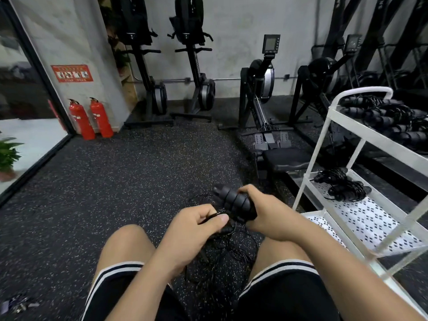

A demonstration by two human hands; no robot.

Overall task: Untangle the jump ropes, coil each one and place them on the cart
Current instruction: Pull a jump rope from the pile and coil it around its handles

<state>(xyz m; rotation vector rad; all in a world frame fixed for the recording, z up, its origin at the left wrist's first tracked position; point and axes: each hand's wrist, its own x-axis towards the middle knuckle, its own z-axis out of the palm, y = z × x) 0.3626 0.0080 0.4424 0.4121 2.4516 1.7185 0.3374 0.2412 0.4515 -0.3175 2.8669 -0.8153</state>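
head view: the person sits on the speckled black floor (115, 181) with knees apart, wearing black shorts (284, 295) with white stripes. the two hands are close together between the knees, not touching each other. the right hand (268, 216) is wrapped round the near end of the black ribbed rope handles (234, 200), which stick up and to the left out of the fist. the left hand (196, 225) pinches a thin black cord (214, 215) between thumb and forefinger, just beside the handles. under the hands a loose tangle of jump ropes (231, 251) hangs down and lies on the floor between the legs.

to the right stands a white cart (324, 144) with three shelves. its top shelf carries a row of coiled ropes (384, 119) with black handles, and the middle shelf holds a smaller heap of ropes (342, 185) at its far end.

further back, rowing machines (261, 107) stand by a grey wall. two red fire extinguishers (81, 121) stand at the left beside a glass door, with a potted plant (7, 156) at the frame's edge.
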